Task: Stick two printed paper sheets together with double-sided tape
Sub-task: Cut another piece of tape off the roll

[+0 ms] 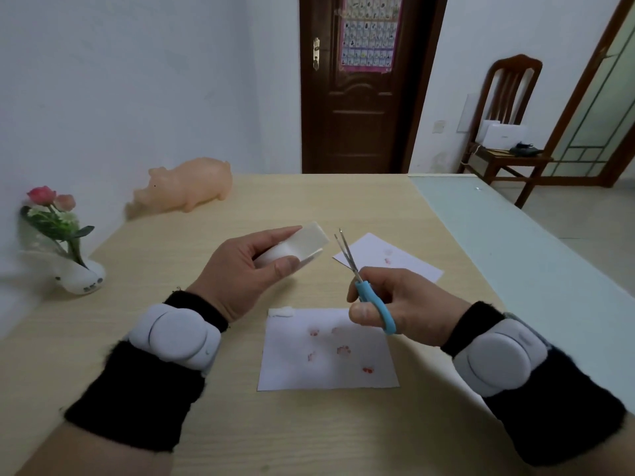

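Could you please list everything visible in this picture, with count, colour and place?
printed sheets: 2, white with red marks, near one flat before the person, far one beyond the scissors
tape piece: 1, white, near sheet's far left corner
tape roll: 1, white, in left hand
scissors: 1, blue handles, in right hand, blades slightly apart
table: 1, light wood
pig figure: 1, peach, table's far left
flower vase: 1, white, pink flowers, left edge
door: 1, dark brown, with poster
chair: 1, brown, right background
wrist devices: 2, white, one per wrist
hands: left, right, black cuffs
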The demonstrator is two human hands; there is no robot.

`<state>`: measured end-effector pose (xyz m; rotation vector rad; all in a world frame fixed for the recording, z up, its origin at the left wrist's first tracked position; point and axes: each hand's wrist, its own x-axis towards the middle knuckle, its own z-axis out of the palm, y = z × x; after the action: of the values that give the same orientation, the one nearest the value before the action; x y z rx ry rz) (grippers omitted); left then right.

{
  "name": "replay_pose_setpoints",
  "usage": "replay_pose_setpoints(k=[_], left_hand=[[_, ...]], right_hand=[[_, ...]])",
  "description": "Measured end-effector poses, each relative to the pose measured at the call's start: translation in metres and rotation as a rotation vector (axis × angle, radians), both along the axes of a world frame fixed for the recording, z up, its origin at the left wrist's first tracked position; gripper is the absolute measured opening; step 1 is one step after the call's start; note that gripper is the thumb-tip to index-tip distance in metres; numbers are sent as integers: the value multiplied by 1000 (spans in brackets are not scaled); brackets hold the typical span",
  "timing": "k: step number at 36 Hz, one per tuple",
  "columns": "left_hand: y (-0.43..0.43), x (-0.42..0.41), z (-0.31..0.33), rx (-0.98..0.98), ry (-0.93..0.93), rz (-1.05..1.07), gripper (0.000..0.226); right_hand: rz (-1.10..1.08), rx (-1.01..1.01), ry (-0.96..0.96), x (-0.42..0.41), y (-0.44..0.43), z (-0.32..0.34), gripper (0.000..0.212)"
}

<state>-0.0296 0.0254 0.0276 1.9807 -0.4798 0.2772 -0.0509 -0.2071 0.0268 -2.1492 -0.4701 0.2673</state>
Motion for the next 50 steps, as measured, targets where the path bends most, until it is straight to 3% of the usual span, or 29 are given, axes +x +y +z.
replay_pose_setpoints(k=[12,50], left_hand=[[-1,0,0,9,24,-38,36],[-7,-1,10,83,87,-118,39]], right_hand=[[35,-60,24,5,2,5,55],[53,-15,64,3,9,12,47]])
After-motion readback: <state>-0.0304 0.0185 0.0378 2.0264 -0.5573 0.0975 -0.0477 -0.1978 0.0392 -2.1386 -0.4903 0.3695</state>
